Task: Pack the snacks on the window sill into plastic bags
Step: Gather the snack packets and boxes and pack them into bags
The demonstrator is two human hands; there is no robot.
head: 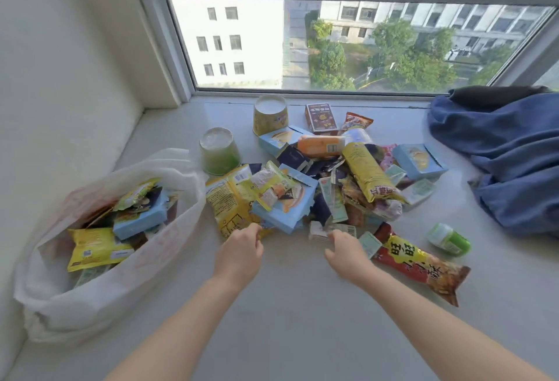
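At the near edge of the snack heap (317, 181) on the window sill (302, 305), beside the part-filled plastic bag (99, 259), light, crinkly, slippery packets are best pinched by their seams; the left hand (240, 252) appears closed on a yellow packet (228, 202), while the right hand (348, 255) fingers' state cannot be told.

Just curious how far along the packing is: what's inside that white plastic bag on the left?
The white plastic bag already holds a yellow snack packet, a light blue box and a green-yellow wrapper on top. More packets lie beneath, but they are covered and cannot be identified.
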